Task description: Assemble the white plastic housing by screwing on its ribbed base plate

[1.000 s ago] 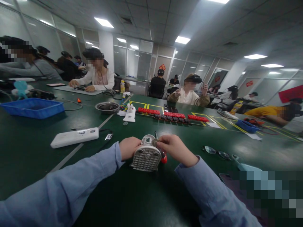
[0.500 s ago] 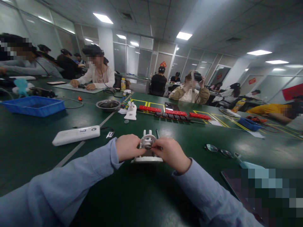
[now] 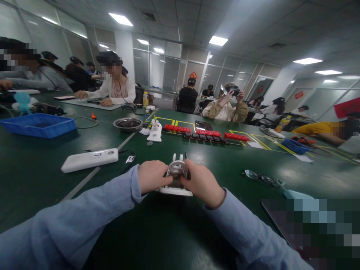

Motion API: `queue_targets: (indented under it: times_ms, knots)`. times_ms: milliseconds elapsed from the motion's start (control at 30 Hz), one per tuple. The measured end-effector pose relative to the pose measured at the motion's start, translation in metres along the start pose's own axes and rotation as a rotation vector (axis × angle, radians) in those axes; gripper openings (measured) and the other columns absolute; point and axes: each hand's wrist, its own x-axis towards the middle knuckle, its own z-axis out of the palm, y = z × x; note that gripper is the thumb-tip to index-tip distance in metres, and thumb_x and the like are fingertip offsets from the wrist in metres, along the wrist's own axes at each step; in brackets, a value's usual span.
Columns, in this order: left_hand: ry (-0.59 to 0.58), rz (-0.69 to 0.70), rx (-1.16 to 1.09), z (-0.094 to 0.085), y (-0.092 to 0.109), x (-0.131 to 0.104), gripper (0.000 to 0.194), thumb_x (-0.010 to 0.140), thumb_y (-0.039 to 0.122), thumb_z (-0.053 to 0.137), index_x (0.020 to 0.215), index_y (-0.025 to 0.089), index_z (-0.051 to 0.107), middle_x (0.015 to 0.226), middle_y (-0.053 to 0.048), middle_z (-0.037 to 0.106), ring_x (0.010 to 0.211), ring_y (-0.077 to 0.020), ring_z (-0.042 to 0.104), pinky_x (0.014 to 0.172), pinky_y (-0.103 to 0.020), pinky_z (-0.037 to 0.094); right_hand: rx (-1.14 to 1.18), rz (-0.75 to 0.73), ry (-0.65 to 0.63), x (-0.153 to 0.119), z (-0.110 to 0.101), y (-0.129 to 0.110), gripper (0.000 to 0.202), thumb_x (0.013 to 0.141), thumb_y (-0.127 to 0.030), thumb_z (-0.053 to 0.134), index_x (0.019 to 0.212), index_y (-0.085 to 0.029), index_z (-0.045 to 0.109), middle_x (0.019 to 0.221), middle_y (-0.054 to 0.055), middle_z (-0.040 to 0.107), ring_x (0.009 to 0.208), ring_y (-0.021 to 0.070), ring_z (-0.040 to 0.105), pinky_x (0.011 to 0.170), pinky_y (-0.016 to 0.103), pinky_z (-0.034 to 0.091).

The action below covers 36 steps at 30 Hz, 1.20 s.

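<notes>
A white plastic device (image 3: 176, 191) with a rounded upright frame and two prongs at its far end is in front of me at the table's middle. My left hand (image 3: 153, 176) grips its left side, thumb on the inner edge. On the right side my right hand (image 3: 203, 183) holds it too, thumb against the inside of the frame and fingers curled behind. The far fingers of both hands are hidden. Just beyond the device, the tip of a thin dark rod shows.
On the green table (image 3: 157, 232) lie a white power bank (image 3: 90, 160) with a cable, a blue tray (image 3: 39, 125), a metal bowl (image 3: 128, 124), another white part (image 3: 154, 133), red strips (image 3: 208, 133), glasses (image 3: 258, 177) and a dark tablet (image 3: 284, 225). People sit around.
My right hand's fingers have shifted from a pinch inside the frame to a hold around its right side. Across the table, a person has raised a second hand to their headset.
</notes>
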Motion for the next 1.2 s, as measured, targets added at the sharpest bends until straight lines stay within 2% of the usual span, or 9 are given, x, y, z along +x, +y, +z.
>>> queue_targets:
  times_ms: [200, 333, 500, 633, 733, 800, 933, 1100, 1200]
  knots:
    - [0.037, 0.006, 0.093, 0.001, 0.004, -0.002, 0.035, 0.073, 0.037, 0.034, 0.07, 0.016, 0.061, 0.065, -0.008, 0.061, 0.057, -0.0197, 0.055, 0.049, -0.027, 0.035, 0.009, 0.013, 0.019, -0.002, -0.002, -0.003, 0.018, 0.068, -0.022, 0.048, 0.085, -0.018, 0.045, 0.074, 0.004, 0.061, 0.062, 0.0175, 0.056, 0.046, 0.024, 0.027]
    - [0.021, 0.033, 0.037, -0.002, 0.002, -0.002, 0.033, 0.071, 0.037, 0.037, 0.067, 0.015, 0.062, 0.062, -0.007, 0.059, 0.053, -0.0165, 0.052, 0.046, -0.024, 0.031, 0.228, -0.009, -0.029, 0.0, -0.004, 0.004, 0.018, 0.064, -0.018, 0.053, 0.082, -0.018, 0.049, 0.07, 0.001, 0.059, 0.061, 0.0136, 0.054, 0.047, 0.021, 0.031]
    - [-0.298, 0.067, -0.434, 0.013, -0.01, 0.009, 0.028, 0.066, 0.033, 0.049, 0.046, 0.015, 0.055, 0.048, -0.001, 0.05, 0.044, -0.0098, 0.042, 0.043, -0.02, 0.029, 0.749, -0.007, -0.406, 0.013, 0.018, 0.019, 0.021, 0.06, -0.025, 0.063, 0.073, -0.014, 0.052, 0.066, -0.001, 0.057, 0.055, 0.0098, 0.053, 0.048, 0.019, 0.04]
    - [-0.358, 0.11, -0.685, 0.032, -0.025, 0.022, 0.017, 0.056, 0.015, 0.061, 0.041, 0.016, 0.053, 0.044, 0.003, 0.048, 0.046, -0.0076, 0.038, 0.048, -0.018, 0.031, 0.879, 0.122, -0.599, 0.019, 0.031, 0.022, 0.018, 0.064, -0.026, 0.059, 0.073, -0.015, 0.049, 0.056, -0.003, 0.054, 0.046, 0.0093, 0.051, 0.043, 0.021, 0.042]
    - [-0.46, 0.004, -0.879, 0.035, -0.042, 0.028, 0.017, 0.06, 0.019, 0.062, 0.045, 0.016, 0.055, 0.039, 0.003, 0.046, 0.04, -0.0078, 0.037, 0.04, -0.018, 0.029, 0.836, 0.196, -0.632, 0.021, 0.021, 0.03, 0.025, 0.066, -0.028, 0.057, 0.085, -0.016, 0.047, 0.054, -0.004, 0.053, 0.04, 0.0104, 0.05, 0.037, 0.022, 0.04]
    - [-0.514, -0.21, -1.163, 0.035, -0.054, 0.032, 0.02, 0.065, 0.022, 0.06, 0.047, 0.014, 0.056, 0.033, 0.003, 0.038, 0.031, -0.0069, 0.03, 0.032, -0.018, 0.021, 0.731, 0.247, -0.501, 0.023, 0.012, 0.041, 0.026, 0.069, -0.034, 0.053, 0.089, -0.018, 0.047, 0.057, -0.002, 0.055, 0.04, 0.0099, 0.049, 0.037, 0.022, 0.039]
    - [-0.292, -0.529, -1.753, 0.042, -0.07, 0.043, 0.015, 0.072, 0.011, 0.047, 0.058, 0.013, 0.053, 0.037, 0.006, 0.033, 0.027, -0.0047, 0.025, 0.026, -0.015, 0.014, 0.455, 0.343, -0.072, 0.027, 0.018, 0.061, 0.025, 0.071, -0.042, 0.048, 0.08, -0.019, 0.05, 0.068, 0.003, 0.057, 0.058, 0.0134, 0.053, 0.051, 0.024, 0.038]
    - [0.055, -0.578, -2.027, 0.064, -0.067, 0.055, 0.029, 0.07, -0.009, 0.025, 0.063, 0.015, 0.039, 0.053, 0.004, 0.041, 0.041, -0.0036, 0.045, 0.042, -0.014, 0.042, 0.466, 0.39, -0.042, 0.03, 0.058, 0.063, 0.028, 0.053, -0.028, 0.065, 0.074, -0.018, 0.049, 0.061, 0.002, 0.054, 0.06, 0.017, 0.051, 0.057, 0.028, 0.037]
    - [0.138, -0.624, -2.124, 0.069, -0.064, 0.056, 0.031, 0.073, -0.011, 0.023, 0.067, 0.015, 0.039, 0.062, 0.001, 0.046, 0.051, -0.0045, 0.053, 0.055, -0.017, 0.049, 0.584, 0.375, -0.026, 0.035, 0.065, 0.063, 0.019, 0.056, -0.015, 0.057, 0.075, -0.019, 0.051, 0.056, -0.002, 0.051, 0.057, 0.014, 0.05, 0.057, 0.027, 0.038]
